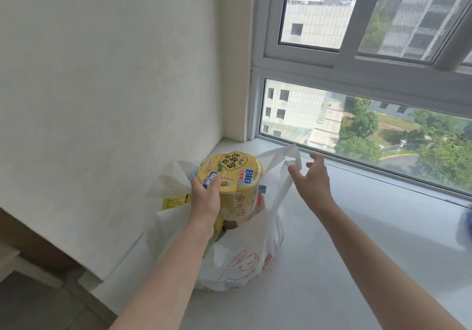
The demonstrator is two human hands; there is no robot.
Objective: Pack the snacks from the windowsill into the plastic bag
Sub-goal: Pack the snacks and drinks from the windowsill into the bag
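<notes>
— Fingers first: what has your left hand (205, 194) got?

— My left grip is curled round the near side of a yellow noodle tub (233, 184), thumb laid over the rim of its printed lid, the rest of the fingers hidden behind it. The forearm runs up from the lower left, wrist straight, and the tub sits tilted toward me in the mouth of the white plastic bag (245, 260).

— And the right?

— My right hand (313, 180) holds nothing. Its fingers are spread and loosely bent, palm turned left, tips just beside the bag's raised right handle (291, 158); I cannot tell whether they touch it. That arm reaches in from the lower right, nearly fully extended.

— Where is the bag?

— On the white windowsill (357, 240), in the corner by the wall (115, 87), already bulging. A yellow packet (176, 200) pokes out on its left side under the tub, and more packets show beneath. The window (357, 125) runs along the sill's far edge.
</notes>
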